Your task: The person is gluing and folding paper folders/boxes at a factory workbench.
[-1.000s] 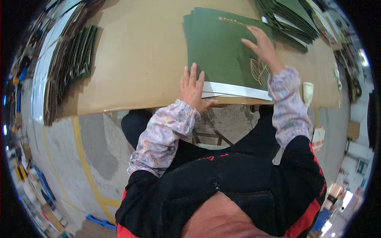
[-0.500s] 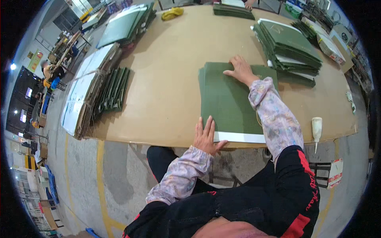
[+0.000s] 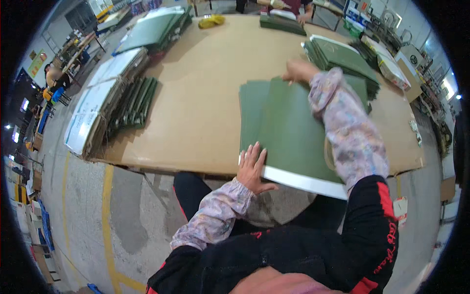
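Note:
A flat green paper bag (image 3: 298,132) lies tilted in front of me, with a white strip (image 3: 306,182) along its near edge. A pale cord loop (image 3: 329,156) shows beside my right sleeve. Under its left side, more green bags (image 3: 252,110) fan out. My right hand (image 3: 298,72) has its fingers curled over the bag's far edge, somewhat blurred. At the near left corner rests my left hand (image 3: 252,169), fingers stretched out on the bags and thumb pointing right.
To the right is a stack of green bags (image 3: 342,56). Tied cardboard-like bundles (image 3: 100,98) and folded green pieces (image 3: 134,105) line the table's left side. A yellow bundle (image 3: 211,21) lies at the far edge, near another person's hands (image 3: 303,18) and a green stack (image 3: 283,23).
The top bag has turned and slid right, baring more of the bags beneath. My right hand's fingers have curled at its far edge. My left hand stays by the near corner.

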Demonstrator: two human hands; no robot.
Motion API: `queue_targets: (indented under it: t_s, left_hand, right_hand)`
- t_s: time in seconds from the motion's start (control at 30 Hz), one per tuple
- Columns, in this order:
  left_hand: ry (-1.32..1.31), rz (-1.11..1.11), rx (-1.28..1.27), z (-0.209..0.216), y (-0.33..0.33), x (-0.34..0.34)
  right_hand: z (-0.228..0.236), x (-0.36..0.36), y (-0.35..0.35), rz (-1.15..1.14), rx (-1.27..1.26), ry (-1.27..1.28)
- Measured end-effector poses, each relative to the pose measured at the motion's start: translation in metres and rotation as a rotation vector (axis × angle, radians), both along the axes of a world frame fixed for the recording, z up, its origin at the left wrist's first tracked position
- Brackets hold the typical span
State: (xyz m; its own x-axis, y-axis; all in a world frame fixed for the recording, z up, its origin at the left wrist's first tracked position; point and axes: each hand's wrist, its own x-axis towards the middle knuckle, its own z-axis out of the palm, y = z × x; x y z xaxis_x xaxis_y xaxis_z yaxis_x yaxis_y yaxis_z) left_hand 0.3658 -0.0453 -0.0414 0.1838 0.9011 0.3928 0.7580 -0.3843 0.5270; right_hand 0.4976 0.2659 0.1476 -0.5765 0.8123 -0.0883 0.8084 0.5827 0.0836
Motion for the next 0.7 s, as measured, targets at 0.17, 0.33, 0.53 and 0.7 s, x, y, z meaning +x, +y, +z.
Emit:
queue_targets:
  t_s: [0.17,0.33,0.53,0.7]
  left_hand:
    - [-0.311,-0.116,0.058,0.003,-0.005,0.017]
    - [-0.361,-0.195,0.004,0.000,-0.014,0.019]
    - [-0.575,-0.084,0.005,-0.006,-0.021,0.002]
    - [-0.762,0.094,0.088,-0.009,-0.021,-0.006]
  right_hand:
    - [0.004,-0.017,0.013,-0.004,-0.135,-0.179]
    - [-0.032,-0.023,0.030,-0.033,-0.279,-0.066]
    - [-0.078,-0.066,0.035,0.030,-0.215,0.138]
    - [-0.124,-0.117,0.020,0.054,-0.149,0.604]
